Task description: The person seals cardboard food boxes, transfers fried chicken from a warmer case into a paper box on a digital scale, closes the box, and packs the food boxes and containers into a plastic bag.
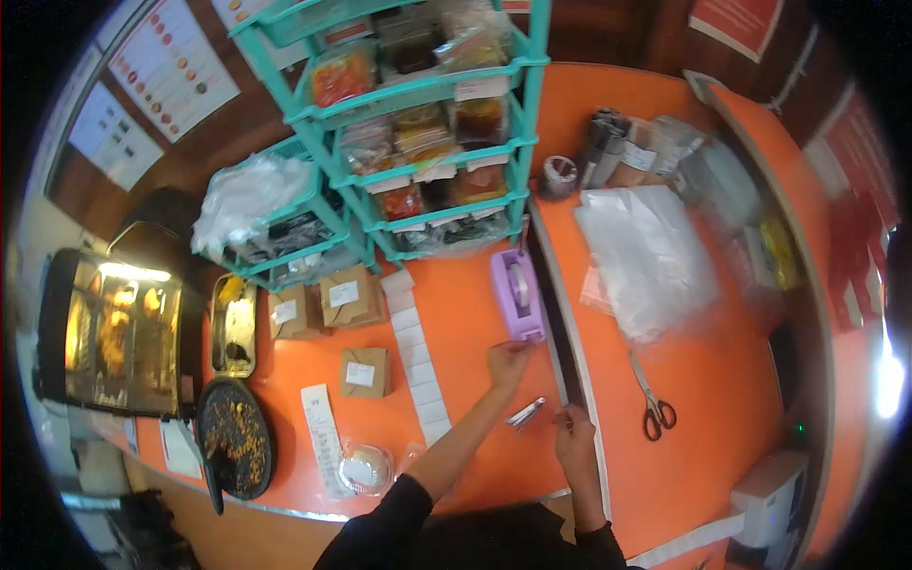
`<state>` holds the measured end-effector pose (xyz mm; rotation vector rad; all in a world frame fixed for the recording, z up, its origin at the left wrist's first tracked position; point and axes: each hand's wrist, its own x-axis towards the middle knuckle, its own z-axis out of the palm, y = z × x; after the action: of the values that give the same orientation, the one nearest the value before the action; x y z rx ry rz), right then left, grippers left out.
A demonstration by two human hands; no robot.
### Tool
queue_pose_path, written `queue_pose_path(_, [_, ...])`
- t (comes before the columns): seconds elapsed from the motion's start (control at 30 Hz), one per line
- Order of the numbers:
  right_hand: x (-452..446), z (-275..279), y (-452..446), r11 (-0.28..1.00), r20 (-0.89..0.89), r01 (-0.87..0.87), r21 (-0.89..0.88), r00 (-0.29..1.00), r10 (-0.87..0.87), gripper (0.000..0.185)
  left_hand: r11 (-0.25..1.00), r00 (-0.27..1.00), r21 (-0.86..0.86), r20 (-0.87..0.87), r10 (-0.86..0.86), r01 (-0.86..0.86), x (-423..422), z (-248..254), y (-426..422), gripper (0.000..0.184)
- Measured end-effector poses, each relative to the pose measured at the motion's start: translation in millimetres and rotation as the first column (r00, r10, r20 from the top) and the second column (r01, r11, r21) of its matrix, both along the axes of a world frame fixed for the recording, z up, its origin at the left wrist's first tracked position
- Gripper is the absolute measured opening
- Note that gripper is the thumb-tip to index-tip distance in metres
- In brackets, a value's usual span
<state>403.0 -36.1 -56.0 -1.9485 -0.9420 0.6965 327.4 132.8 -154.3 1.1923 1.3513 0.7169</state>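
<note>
So the purple tape dispenser [516, 293] is up ahead of me on the orange counter [467, 294], right by the dark gap [551, 294] between the 2 sections. Long axis runs mostly away from me, the far end leaning a bit left, so the narrow end points back my way. My left hand [508, 364] is the nearer by a lot: fingertips right at that near end, dispenser stretching forward from them. My right hand [576, 442] is closer to my body and off to the right, well apart from the dispenser, with a small silver thing [525, 411] (stapler, I think?) lying between it and my left forearm.

Fingers on the left look bunched together at the dispenser's tip, but I honestly can't tell if they're clamped on a tape end or just touching; clear tape wouldn't show up here anyway, and my fingers hide part of that edge. Right fingers are curled in, maybe around something small and dark, can't make it out.

Also, the packets [727, 185] at far right are smeary, and the paper strip [686, 541] at bottom right gets cut off by the frame.
</note>
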Motion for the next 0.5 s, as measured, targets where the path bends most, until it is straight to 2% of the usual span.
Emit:
queue_pose_path(0.03, [3.9,9.4,4.2,0.994,0.013,-0.057,-0.094,0.998,0.059,0.015,0.999,0.999,-0.001,-0.008,0.033,-0.033,3.0,7.3,0.3,0.015])
queue_pose_path(0.07, [6.9,-14.3,1.4,0.997,0.152,-0.018,-0.076,0.988,0.029,0.017,0.983,0.990,0.179,-0.144,-0.010,0.036,5.6,14.4,-0.4,0.012])
queue_pose_path(0.1, [9.9,-11.8,-1.5,0.997,0.107,-0.006,-0.079,0.994,0.015,0.015,0.934,0.957,0.332,-0.288,-0.030,0.130,2.9,19.2,-2.7,0.011])
queue_pose_path(0.13, [9.6,-10.1,7.8,0.997,0.065,-0.028,-0.069,0.997,0.032,0.014,0.939,0.954,0.338,-0.297,0.040,0.066,-13.5,11.2,-9.4,0.011])
queue_pose_path(0.2, [14.7,-24.5,12.3,0.998,0.074,-0.054,-0.036,0.996,0.057,0.014,0.931,0.983,0.364,-0.165,0.075,-0.010,-26.3,-1.3,-30.9,0.009])
queue_pose_path(0.23, [13.6,-27.2,12.4,0.996,0.013,-0.088,-0.016,0.996,0.088,0.015,0.933,0.981,0.358,-0.172,0.090,-0.022,-42.3,13.6,-30.3,0.009])
queue_pose_path(0.3, [2.8,-18.7,22.1,0.980,-0.089,-0.198,0.007,0.976,0.198,0.015,0.873,0.959,0.414,0.219,0.181,-0.259,-87.6,47.7,-28.1,0.003])
queue_pose_path(0.33, [-9.2,-13.6,36.5,0.978,-0.088,-0.208,0.003,0.974,0.208,0.015,0.805,0.952,0.510,0.127,0.278,-0.303,-114.5,61.1,-23.2,0.006])
queue_pose_path(0.4, [-40.6,-3.0,69.7,0.920,-0.460,-0.373,-0.121,0.842,0.281,0.015,0.669,0.909,0.686,-0.028,0.417,-0.286,-180.4,70.2,-15.0,0.007])
queue_pose_path(0.43, [-59.8,-22.3,89.0,0.876,-0.275,-0.482,0.003,0.842,0.464,0.015,0.631,0.879,0.644,0.143,0.455,-0.432,-207.3,65.2,-11.3,0.007])
queue_pose_path(0.47, [-82.0,-43.2,108.3,0.796,-0.063,-0.597,0.100,0.794,0.604,0.015,0.630,0.819,0.559,0.174,0.547,-0.539,-231.8,60.0,-11.3,0.007])
queue_pose_path(0.5, [-111.3,-39.8,126.5,0.801,-0.196,-0.573,0.172,0.777,0.598,0.021,0.612,0.749,0.467,0.194,0.633,-0.638,-252.0,63.1,-9.2,0.008])
